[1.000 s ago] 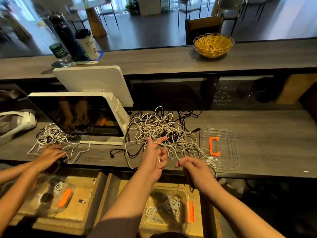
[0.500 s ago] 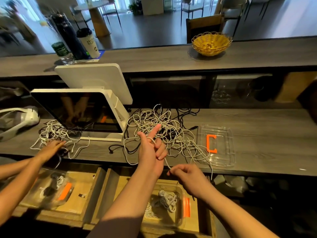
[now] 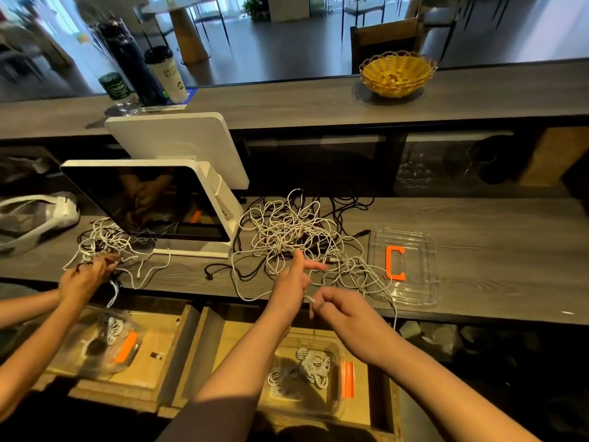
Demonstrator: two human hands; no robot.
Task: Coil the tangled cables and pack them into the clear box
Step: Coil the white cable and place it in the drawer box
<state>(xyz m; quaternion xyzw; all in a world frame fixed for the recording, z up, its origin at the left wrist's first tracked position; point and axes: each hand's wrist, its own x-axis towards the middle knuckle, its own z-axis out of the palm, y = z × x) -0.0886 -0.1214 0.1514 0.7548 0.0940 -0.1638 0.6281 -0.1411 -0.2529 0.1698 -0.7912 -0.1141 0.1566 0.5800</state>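
Observation:
A tangle of white and black cables (image 3: 293, 231) lies on the grey counter in front of me. My left hand (image 3: 291, 282) is raised at the counter's front edge, thumb and one finger sticking out, with a white cable (image 3: 309, 298) running round it. My right hand (image 3: 342, 311) sits close beside it and pinches that same cable, which trails back to the pile. Below, in an open wooden drawer, stands the clear box (image 3: 339, 406) holding coiled white cables. Its clear lid (image 3: 424, 250), with an orange C-shaped handle, rests on the counter to the right.
Another person's hands (image 3: 86, 275) work a second cable tangle (image 3: 102, 240) at the left, above a second clear box (image 3: 73, 349) in its own drawer. A white screen terminal (image 3: 153, 202) stands between the piles. A yellow basket (image 3: 396, 73), bottles and a cup sit on the upper ledge.
My right hand has risen from the counter edge to just beside my left hand, bringing the white cable with it. My left hand has turned and moved slightly right.

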